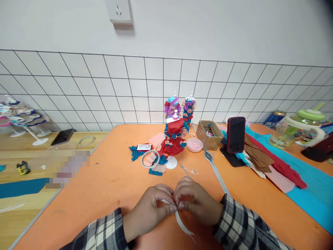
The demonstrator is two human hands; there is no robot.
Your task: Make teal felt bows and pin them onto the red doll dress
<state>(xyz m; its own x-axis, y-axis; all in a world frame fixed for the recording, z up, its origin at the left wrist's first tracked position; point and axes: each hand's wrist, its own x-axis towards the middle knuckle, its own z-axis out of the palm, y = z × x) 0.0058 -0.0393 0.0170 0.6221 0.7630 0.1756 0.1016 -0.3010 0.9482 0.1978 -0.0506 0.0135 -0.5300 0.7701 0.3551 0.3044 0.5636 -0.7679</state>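
Observation:
Close together over the near part of the table, my left hand and my right hand pinch at one narrow white strip. Thumbs and fingertips of both hands nearly touch. One end of the strip hangs down toward me and looks frayed; another bit shows between my left thumb and fingers. Whether something small is also between the fingertips is hidden. Small scissors lie just beyond my right hand. A roll of tape rests on teal and pink fabric scraps, beside a white disc.
Doll-size dress forms in red fabric and teal fabric stand ahead. Right of them are a pink bowl, a cardboard box, a propped phone, folded cloth and a lidded jug. A grey strap crosses the orange table.

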